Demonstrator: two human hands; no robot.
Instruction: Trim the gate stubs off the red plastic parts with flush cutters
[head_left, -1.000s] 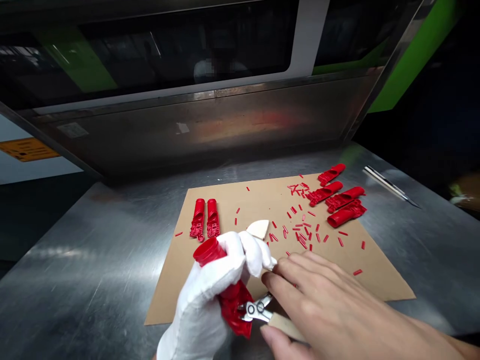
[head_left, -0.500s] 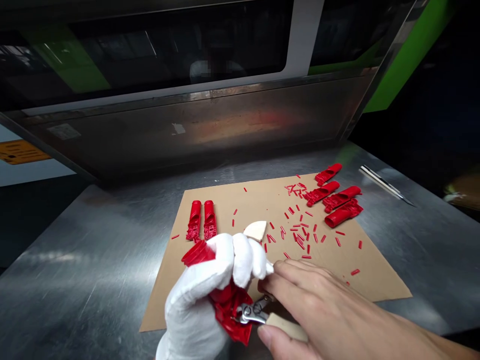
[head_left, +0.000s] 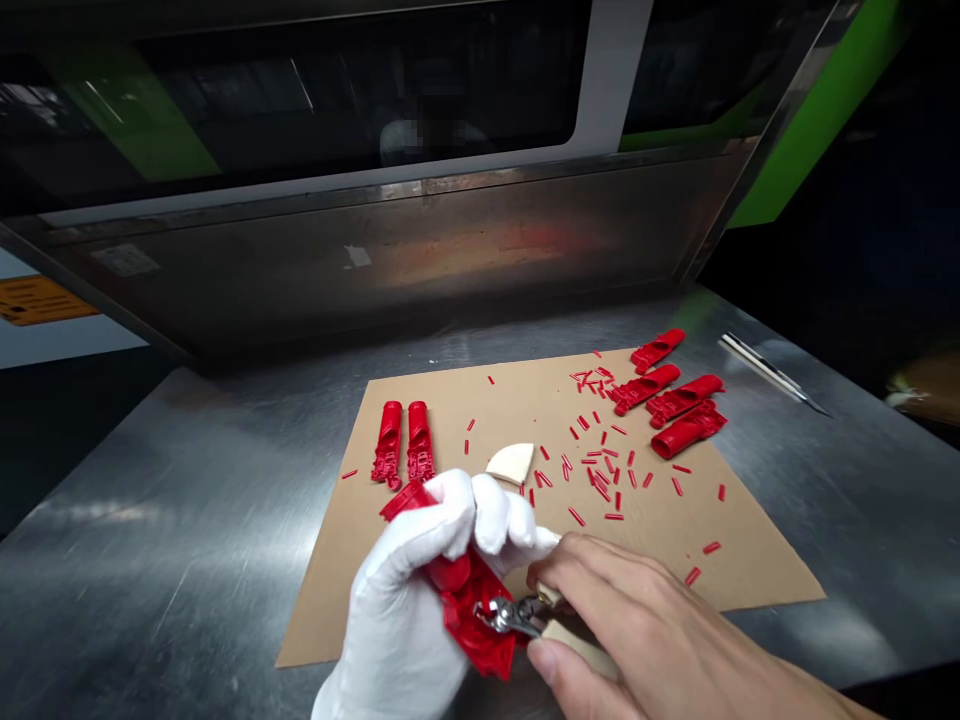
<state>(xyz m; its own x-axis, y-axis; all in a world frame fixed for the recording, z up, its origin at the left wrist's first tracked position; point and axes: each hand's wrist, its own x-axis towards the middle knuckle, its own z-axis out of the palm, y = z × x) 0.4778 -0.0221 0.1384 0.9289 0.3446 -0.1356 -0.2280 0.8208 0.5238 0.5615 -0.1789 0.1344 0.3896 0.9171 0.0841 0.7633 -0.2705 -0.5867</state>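
My left hand (head_left: 416,600), in a white glove, is wrapped round a red plastic part (head_left: 480,620) with a tubular end poking out past the fingers. Bare, my right hand (head_left: 637,625) grips small nippers (head_left: 581,648) with cream handles. The metal jaws touch the red part's lower portion; whether they bite on anything is too small to tell. Two similar red parts (head_left: 420,440) lie side by side beyond my left hand. More red parts (head_left: 675,400) rest in a group at the far right of the cardboard sheet (head_left: 337,600).
Short red plastic offcuts (head_left: 600,475) are strewn over the cardboard. A cream wedge-shaped piece (head_left: 512,463) lies just beyond my gloved fingers. A slim pointed knife-like tool (head_left: 772,373) sits on the metal table (head_left: 150,520) at right. Behind rises a metal panel (head_left: 435,250) with a dark window.
The gloved hand and red part have shifted slightly right, with the part turned a little. The nippers have moved slightly right too. A red offcut near my right hand now shows more fully.
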